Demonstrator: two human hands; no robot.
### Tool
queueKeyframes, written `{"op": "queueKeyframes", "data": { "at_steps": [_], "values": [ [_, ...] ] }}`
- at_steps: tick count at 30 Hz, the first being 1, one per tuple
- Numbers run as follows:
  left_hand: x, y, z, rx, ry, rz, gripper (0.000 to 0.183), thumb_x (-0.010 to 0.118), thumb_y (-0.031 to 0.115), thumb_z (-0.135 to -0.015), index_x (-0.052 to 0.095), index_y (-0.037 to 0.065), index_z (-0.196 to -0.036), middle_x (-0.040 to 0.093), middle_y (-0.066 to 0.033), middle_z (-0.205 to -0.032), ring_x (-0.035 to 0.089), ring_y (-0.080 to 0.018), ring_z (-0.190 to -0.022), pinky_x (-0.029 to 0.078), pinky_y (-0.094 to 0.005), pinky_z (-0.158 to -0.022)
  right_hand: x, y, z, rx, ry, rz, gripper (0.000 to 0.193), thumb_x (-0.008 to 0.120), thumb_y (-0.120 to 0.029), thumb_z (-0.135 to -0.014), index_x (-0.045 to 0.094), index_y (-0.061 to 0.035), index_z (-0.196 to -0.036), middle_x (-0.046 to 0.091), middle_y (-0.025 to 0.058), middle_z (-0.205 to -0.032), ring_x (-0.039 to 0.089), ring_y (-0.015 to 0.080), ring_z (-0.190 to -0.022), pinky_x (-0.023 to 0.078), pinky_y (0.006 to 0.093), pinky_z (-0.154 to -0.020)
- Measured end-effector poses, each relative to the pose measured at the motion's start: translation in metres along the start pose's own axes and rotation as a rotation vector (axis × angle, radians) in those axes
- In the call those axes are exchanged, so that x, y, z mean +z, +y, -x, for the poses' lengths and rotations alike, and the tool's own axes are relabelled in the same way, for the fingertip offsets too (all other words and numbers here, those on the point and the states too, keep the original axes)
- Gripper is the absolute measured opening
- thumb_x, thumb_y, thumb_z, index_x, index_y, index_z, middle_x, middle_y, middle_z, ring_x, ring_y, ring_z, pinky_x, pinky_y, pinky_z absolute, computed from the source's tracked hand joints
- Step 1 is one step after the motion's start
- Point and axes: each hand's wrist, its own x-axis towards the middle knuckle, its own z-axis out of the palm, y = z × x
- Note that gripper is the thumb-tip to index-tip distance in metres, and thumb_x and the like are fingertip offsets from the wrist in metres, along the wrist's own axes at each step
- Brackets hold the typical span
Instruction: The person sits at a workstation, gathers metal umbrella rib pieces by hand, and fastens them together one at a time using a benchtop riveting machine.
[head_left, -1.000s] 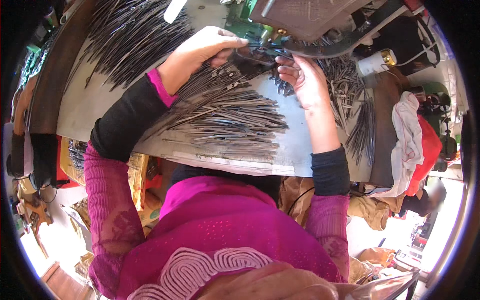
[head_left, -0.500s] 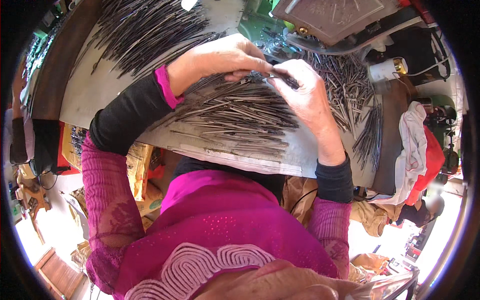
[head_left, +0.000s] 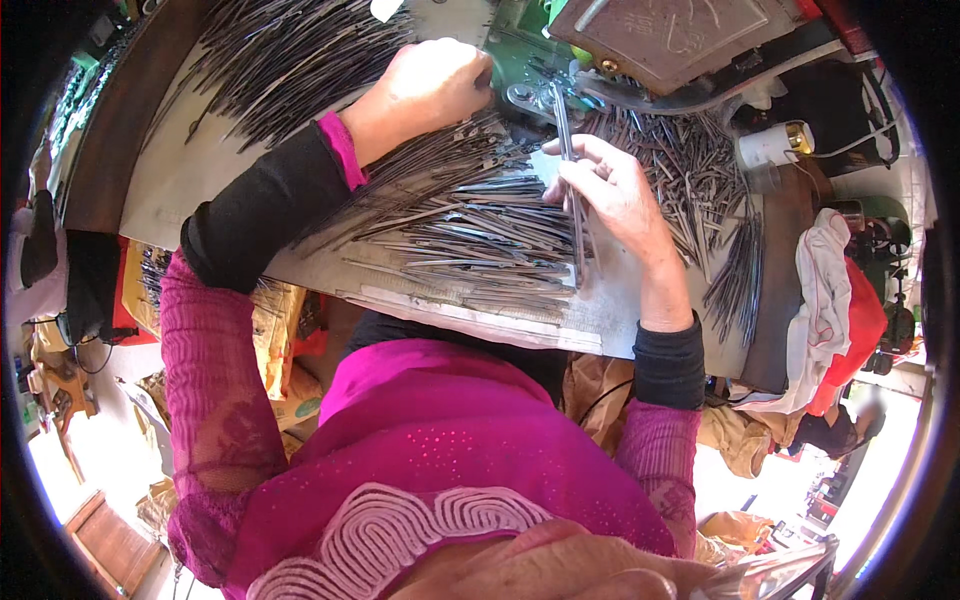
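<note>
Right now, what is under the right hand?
Under the right hand lies the pile of thin metal strips on the grey table; the hand holds one strip. Strips beneath the palm are hidden.

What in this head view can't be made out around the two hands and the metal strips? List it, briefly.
- Left hand: fingertips curl out of sight at the green machine base; whether they grip anything cannot be told.
- Metal strip in the right hand: its top end is too small to read.
- Strip pile: single pieces blend together.
- Machine head: cut off by the top edge.

Rods (head_left: 470,225): thin grey metal, dull sheen. Table (head_left: 200,190): smooth matt grey sheet. Machine plate (head_left: 660,35): worn brown metal.
</note>
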Motion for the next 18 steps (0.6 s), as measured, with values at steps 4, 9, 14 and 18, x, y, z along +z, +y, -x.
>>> {"op": "queueKeyframes", "data": {
  "at_steps": [4,9,14,18],
  "values": [
    [-0.006,-0.01,-0.003,0.078,0.084,0.118,0.025,0.062,0.028,-0.08,0.063,0.007,-0.094,0.065,-0.0148,-0.085,0.063,-0.0316,-0.08,0.05,-0.0389,-0.073,0.003,-0.003,-0.001,0.094,-0.071,-0.076,0.026,0.057,-0.015,-0.086,0.058,-0.0014,-0.108,0.062,0.0027,-0.078,0.055,0.0071,-0.068,0.044,0.0211,-0.066],
    [-0.025,-0.013,-0.013,0.173,0.034,0.224,0.029,0.061,0.026,-0.083,0.062,0.001,-0.098,0.064,-0.0151,-0.081,0.063,-0.0287,-0.075,0.049,-0.0367,-0.071,0.009,-0.002,0.0,0.049,-0.064,-0.036,0.023,0.058,-0.012,-0.086,0.058,-0.0011,-0.106,0.059,0.0011,-0.079,0.054,0.0069,-0.07,0.044,0.0215,-0.064],
    [-0.035,-0.004,-0.019,0.015,-0.236,0.675,0.03,0.06,0.026,-0.085,0.062,0.001,-0.102,0.063,-0.0084,-0.075,0.063,-0.0154,-0.066,0.049,-0.028,-0.058,0.015,0.0,0.0,0.068,-0.047,-0.183,0.028,0.058,-0.01,-0.086,0.052,-0.0014,-0.112,0.06,0.0024,-0.078,0.055,0.0075,-0.069,0.044,0.0208,-0.061],
    [-0.027,0.006,-0.01,-0.048,-0.328,1.142,0.034,0.06,0.026,-0.086,0.06,0.002,-0.111,0.062,-0.0055,-0.082,0.062,-0.011,-0.062,0.047,-0.0201,-0.048,0.014,0.003,0.001,0.057,-0.039,-0.162,0.03,0.058,-0.011,-0.086,0.049,-0.0021,-0.113,0.062,0.0053,-0.074,0.055,0.0081,-0.059,0.042,0.0212,-0.048]
  ]
}}
